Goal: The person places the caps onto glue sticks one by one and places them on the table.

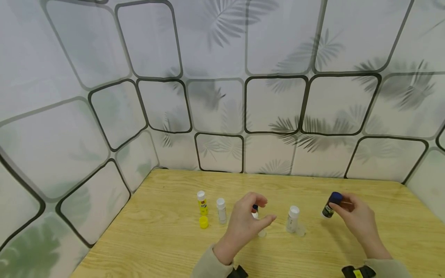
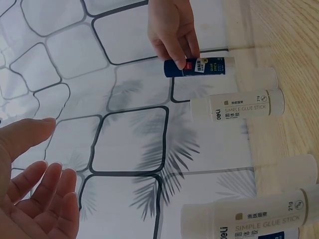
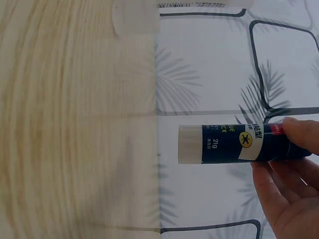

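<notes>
My right hand pinches a dark blue glue stick by its capped end, between thumb and fingers. The stick's pale end points down, held just above the wooden table. My left hand holds nothing; thumb and fingers stand apart with a gap between them. Behind that hand, a dark-topped item is mostly hidden. Between the hands stands a white glue stick, beside a clear cap. A nearer white glue stick and a clear cap show in the left wrist view.
To the left of my left hand, a yellow glue stick with a white top stands behind a yellow cap. Next to it is another white-topped glue stick. A patterned curtain hangs along the back edge of the wooden table.
</notes>
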`<state>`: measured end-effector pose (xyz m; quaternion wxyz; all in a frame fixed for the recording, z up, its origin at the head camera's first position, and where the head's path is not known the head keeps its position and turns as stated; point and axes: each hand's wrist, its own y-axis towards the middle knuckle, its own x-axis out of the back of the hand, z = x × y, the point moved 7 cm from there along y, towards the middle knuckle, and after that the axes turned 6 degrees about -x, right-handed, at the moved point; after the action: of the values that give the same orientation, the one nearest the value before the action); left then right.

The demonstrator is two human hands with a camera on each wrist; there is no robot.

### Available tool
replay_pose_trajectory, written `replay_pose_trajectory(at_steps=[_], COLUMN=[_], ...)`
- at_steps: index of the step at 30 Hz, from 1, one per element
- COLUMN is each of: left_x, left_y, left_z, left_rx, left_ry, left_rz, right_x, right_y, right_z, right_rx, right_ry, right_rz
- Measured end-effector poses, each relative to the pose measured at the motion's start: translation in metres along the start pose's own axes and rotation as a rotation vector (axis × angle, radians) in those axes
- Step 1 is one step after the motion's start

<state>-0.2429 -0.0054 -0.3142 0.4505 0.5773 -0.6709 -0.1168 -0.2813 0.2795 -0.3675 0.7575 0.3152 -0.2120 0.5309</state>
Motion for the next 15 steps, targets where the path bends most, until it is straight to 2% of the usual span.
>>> replay_pose_trajectory(at_steps=[7,15], left_x=[0.000,-0.001], left_y=[0.001,0.001], left_z=[-0.001,-0.001], left_rx=[0.012,-0.001], left_ry=[-0.012,-0.011], left_rz=[0.012,0.018], right_x=[-0.008,-0.015], right_y=[0.004,0.007], right_z=[-0.012,-0.019], right_rx=[0.004,0.003], right_ry=[-0.040,-0.056], right_rz=[0.048,0.089])
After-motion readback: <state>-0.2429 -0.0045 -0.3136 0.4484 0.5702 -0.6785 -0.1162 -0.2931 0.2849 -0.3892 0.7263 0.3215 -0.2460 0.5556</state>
